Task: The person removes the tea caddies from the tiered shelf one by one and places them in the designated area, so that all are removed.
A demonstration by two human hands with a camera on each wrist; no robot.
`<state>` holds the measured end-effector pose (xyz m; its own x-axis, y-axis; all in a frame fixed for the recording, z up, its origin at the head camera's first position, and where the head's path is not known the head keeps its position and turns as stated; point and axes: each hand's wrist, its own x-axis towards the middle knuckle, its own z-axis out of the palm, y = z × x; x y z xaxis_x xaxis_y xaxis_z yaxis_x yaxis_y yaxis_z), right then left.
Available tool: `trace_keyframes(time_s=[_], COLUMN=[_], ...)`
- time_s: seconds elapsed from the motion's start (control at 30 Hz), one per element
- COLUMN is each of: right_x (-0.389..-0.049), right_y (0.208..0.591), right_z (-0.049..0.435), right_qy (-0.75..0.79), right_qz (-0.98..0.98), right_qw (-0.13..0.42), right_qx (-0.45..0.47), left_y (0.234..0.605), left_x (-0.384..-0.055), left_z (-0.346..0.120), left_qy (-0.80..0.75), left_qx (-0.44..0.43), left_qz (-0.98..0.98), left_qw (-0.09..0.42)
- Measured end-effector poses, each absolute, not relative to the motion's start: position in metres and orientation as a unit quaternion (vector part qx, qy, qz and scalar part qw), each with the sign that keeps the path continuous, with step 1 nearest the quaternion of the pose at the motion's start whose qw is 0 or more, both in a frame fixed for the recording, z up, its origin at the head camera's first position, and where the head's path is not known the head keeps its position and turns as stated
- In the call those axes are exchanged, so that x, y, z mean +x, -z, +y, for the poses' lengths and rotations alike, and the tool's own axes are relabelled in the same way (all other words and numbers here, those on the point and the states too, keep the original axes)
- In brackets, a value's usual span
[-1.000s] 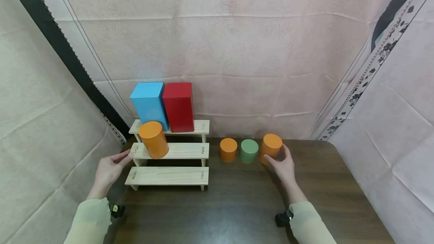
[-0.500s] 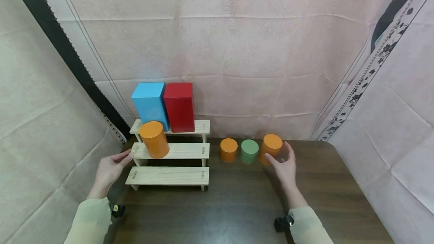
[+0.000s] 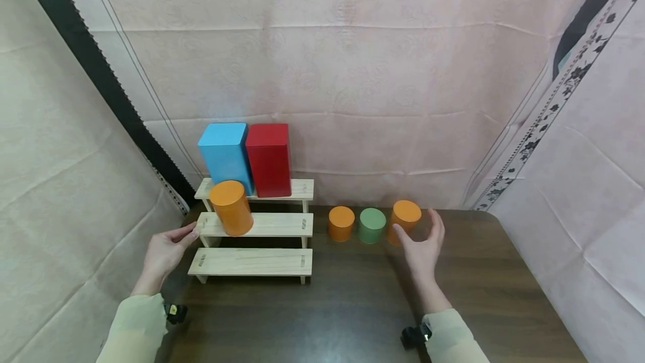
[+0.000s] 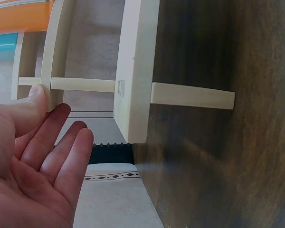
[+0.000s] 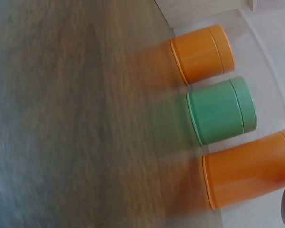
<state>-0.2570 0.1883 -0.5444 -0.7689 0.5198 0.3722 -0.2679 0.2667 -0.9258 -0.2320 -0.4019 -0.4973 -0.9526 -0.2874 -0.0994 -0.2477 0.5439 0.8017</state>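
Observation:
In the head view my left hand [image 3: 167, 252] pinches the left end of the middle board of a three-step wooden shelf [image 3: 279, 224]. Its thumb presses the board's end in the left wrist view, where the other fingers extend loosely. My right hand [image 3: 422, 246] is beside a tall orange canister [image 3: 405, 213], thumb and fingers spread apart; whether the thumb touches it I cannot tell. Left of that canister, a green canister [image 3: 372, 226] and a short orange canister [image 3: 341, 224] stand upright on the table, all three lidded in the right wrist view.
On the top step a blue box [image 3: 225, 153] and a red box [image 3: 269, 161] stand side by side. Another orange canister [image 3: 232, 209] occupies the middle step. A pale cloth [image 3: 353, 71] hangs behind the dark wooden table [image 3: 353, 307].
The fingers of my right hand have spread away from the tall orange canister, which stays in place. My left hand keeps its pinch on the shelf. The whole view has shifted slightly.

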Motion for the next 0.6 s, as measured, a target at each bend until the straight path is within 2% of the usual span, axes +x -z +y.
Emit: trace_keyframes(time_s=[0.17,0.33,0.47,0.6], right_x=[-0.248,-0.233,-0.233,-0.246], right_y=[0.526,0.5,0.498,0.512], right_z=[0.172,0.152,0.142,0.137], right_qy=[-0.603,-0.607,-0.601,-0.6], right_qz=[-0.695,-0.676,-0.676,-0.686], right_qw=[0.385,0.416,0.427,0.412], right_qx=[-0.071,-0.035,-0.005,0.02], left_y=[0.496,0.495,0.496,0.497], left_x=[-0.232,-0.232,-0.232,-0.232], left_z=[-0.401,-0.402,-0.402,-0.401], left_qy=[0.453,0.453,0.451,0.452], left_qx=[0.157,0.158,0.157,0.154], left_qz=[-0.878,-0.877,-0.878,-0.878], left_qw=[0.02,0.018,0.017,0.016])
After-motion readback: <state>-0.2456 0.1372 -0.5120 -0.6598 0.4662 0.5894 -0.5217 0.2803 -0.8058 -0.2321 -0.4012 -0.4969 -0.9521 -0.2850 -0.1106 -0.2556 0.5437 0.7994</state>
